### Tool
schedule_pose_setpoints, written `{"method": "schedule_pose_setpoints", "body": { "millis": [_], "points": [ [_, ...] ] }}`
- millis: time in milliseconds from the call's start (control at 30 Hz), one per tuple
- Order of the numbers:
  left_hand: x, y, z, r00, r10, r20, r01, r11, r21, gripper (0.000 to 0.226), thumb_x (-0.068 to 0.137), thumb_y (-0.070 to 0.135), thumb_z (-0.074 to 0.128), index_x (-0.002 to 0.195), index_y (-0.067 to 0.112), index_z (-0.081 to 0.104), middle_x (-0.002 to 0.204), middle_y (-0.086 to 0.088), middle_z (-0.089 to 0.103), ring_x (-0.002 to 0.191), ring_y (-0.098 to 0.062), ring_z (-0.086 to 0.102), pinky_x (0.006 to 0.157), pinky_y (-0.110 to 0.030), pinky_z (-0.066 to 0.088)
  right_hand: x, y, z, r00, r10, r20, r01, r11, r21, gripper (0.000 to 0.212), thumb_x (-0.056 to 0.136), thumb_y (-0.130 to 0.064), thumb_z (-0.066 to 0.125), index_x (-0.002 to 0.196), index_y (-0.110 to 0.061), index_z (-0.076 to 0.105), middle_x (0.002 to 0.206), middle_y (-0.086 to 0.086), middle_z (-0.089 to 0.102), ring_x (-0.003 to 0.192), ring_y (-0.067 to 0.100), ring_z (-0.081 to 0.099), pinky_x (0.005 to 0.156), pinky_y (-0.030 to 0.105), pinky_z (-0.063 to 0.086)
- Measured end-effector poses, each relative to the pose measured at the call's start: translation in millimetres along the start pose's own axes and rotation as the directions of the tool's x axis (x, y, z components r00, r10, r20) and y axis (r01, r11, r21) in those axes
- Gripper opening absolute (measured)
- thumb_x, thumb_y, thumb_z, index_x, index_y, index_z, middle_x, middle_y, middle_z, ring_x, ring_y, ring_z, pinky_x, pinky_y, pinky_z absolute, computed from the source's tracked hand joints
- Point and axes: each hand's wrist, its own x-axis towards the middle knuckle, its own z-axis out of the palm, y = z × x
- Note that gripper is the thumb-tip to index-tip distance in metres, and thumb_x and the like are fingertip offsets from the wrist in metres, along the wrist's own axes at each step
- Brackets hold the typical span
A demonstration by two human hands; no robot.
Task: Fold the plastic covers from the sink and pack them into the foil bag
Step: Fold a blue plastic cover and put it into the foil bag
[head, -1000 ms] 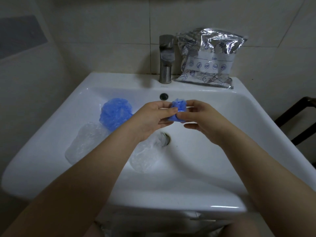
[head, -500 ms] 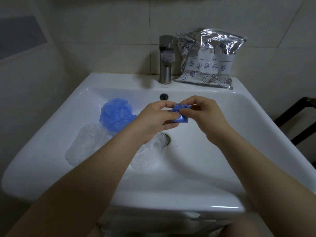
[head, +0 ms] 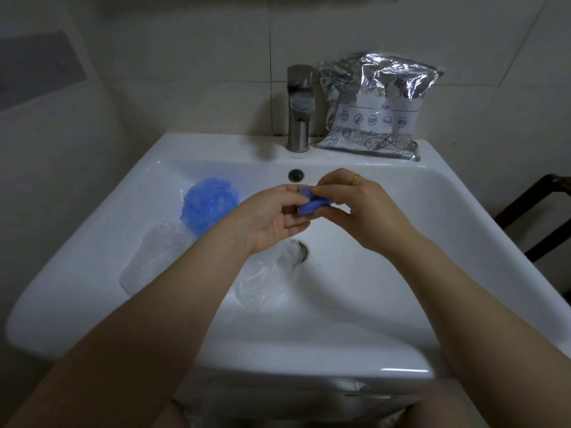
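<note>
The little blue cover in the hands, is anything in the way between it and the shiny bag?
Nothing visible blocks it. Both hands, left hand and right hand, pinch the folded blue cover over the sink. The foil bag leans on the wall behind; the tap stands beside it.

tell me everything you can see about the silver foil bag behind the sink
The foil bag is crinkled, shiny silver, foil by its look, with glare on its creases. A pale label band across its front reads "Date" above a row of small round blue icons; blue line drawings, a fish and a shrimp among them, mark the foil. It stands on the sink back ledge, just right of the metal faucet, leaning back against the tiled wall. Neither hand touches it. Whether its top is open cannot be told.
</note>
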Motion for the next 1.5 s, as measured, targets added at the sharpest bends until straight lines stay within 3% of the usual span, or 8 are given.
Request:
{"method": "schedule_pose_setpoints", "body": {
  "millis": [233, 400, 567, 867, 1133, 1233, 1367, 1500],
  "points": [
    [0.9, -6.5, 6.4, 0.992, 0.119, 0.028, -0.121, 0.917, 0.381, 0.024, 0.091, 0.028, 0.058, 0.111, 0.015, 0.059, 0.1, 0.0, 0.071, 0.088, -0.011, 0.07, 0.085, -0.025, 0.05, 0.1, -1.1, -2.7, 0.857, 0.501, 0.122, -0.506, 0.771, 0.385, 0.012, 0.09, -0.021, 0.058, 0.091, -0.014, 0.068, 0.077, 0.003, 0.065, 0.069, 0.012, 0.057, 0.067, 0.02, 0.046],
    [5.9, -10.0, 7.7, 0.973, 0.222, -0.067, -0.168, 0.875, 0.455, 0.016, 0.089, 0.026, 0.06, 0.098, 0.013, 0.061, 0.097, 0.0, 0.067, 0.089, -0.008, 0.063, 0.078, -0.022, 0.049, 1.1, -3.3, -5.0, 0.801, 0.566, 0.196, -0.566, 0.609, 0.555, 0.014, 0.092, -0.021, 0.055, 0.084, -0.014, 0.065, 0.071, 0.002, 0.061, 0.062, 0.008, 0.057, 0.068, 0.023, 0.05],
    [7.0, -6.0, 11.1, 0.952, 0.291, -0.096, -0.231, 0.887, 0.4, 0.014, 0.089, 0.026, 0.06, 0.087, 0.013, 0.064, 0.1, -0.008, 0.066, 0.099, -0.014, 0.057, 0.092, -0.028, 0.044, 5.1, -6.0, -6.3, 0.778, 0.603, 0.178, -0.546, 0.508, 0.666, 0.016, 0.09, -0.016, 0.059, 0.105, -0.011, 0.06, 0.077, 0.001, 0.063, 0.067, 0.013, 0.059, 0.067, 0.023, 0.051],
    [32.0, 53.2, 51.9, 0.93, 0.364, 0.055, -0.366, 0.894, 0.258, 0.025, 0.092, 0.016, 0.053, 0.068, 0.022, 0.059, 0.066, 0.014, 0.064, 0.078, -0.002, 0.054, 0.076, -0.023, 0.038, 39.5, 12.0, -71.9, 0.876, 0.476, 0.072, -0.38, 0.591, 0.711, 0.013, 0.088, -0.003, 0.058, 0.08, -0.012, 0.062, 0.064, 0.0, 0.06, 0.056, 0.003, 0.054, 0.06, 0.016, 0.047],
    [102.7, 131.1, 83.7, 0.891, 0.44, -0.11, -0.386, 0.864, 0.324, 0.015, 0.091, 0.01, 0.054, 0.081, 0.02, 0.058, 0.077, 0.0, 0.06, 0.067, -0.009, 0.055, 0.057, -0.019, 0.044, 98.5, 73.4, -89.7, 0.791, 0.559, -0.249, -0.387, 0.772, 0.503, 0.01, 0.084, -0.014, 0.059, 0.092, -0.013, 0.064, 0.076, 0.006, 0.061, 0.066, 0.014, 0.05, 0.062, 0.025, 0.042],
    [128.5, 153.8, 82.6, 0.817, 0.57, -0.082, -0.428, 0.696, 0.576, 0.012, 0.091, 0.005, 0.051, 0.088, 0.013, 0.061, 0.074, 0.0, 0.056, 0.062, -0.008, 0.051, 0.052, -0.013, 0.04, 119.3, 95.8, -91.9, 0.752, 0.565, -0.338, -0.405, 0.802, 0.439, 0.012, 0.084, -0.014, 0.058, 0.095, -0.015, 0.064, 0.077, 0.0, 0.06, 0.069, 0.013, 0.052, 0.06, 0.023, 0.04],
    [153.7, 174.6, 76.4, 0.788, 0.544, 0.288, -0.333, -0.016, 0.943, 0.037, 0.085, 0.015, 0.062, 0.122, 0.012, 0.055, 0.118, -0.005, 0.053, 0.1, -0.018, 0.053, 0.068, -0.016, 0.032, 146.1, 121.8, -95.1, 0.735, 0.564, -0.376, -0.421, 0.815, 0.399, 0.018, 0.087, -0.014, 0.056, 0.102, -0.013, 0.064, 0.089, 0.006, 0.064, 0.08, 0.017, 0.056, 0.071, 0.028, 0.043],
    [177.8, 177.0, 80.2, 0.81, 0.45, 0.376, -0.323, -0.193, 0.927, 0.063, 0.079, 0.024, 0.072, 0.133, 0.01, 0.044, 0.133, -0.011, 0.047, 0.119, -0.024, 0.047, 0.089, -0.022, 0.034, 168.1, 138.3, -97.4, 0.766, 0.532, -0.361, -0.403, 0.835, 0.375, 0.017, 0.089, -0.009, 0.052, 0.103, -0.013, 0.061, 0.096, 0.004, 0.061, 0.089, 0.018, 0.056, 0.077, 0.03, 0.044]
  ]
}}
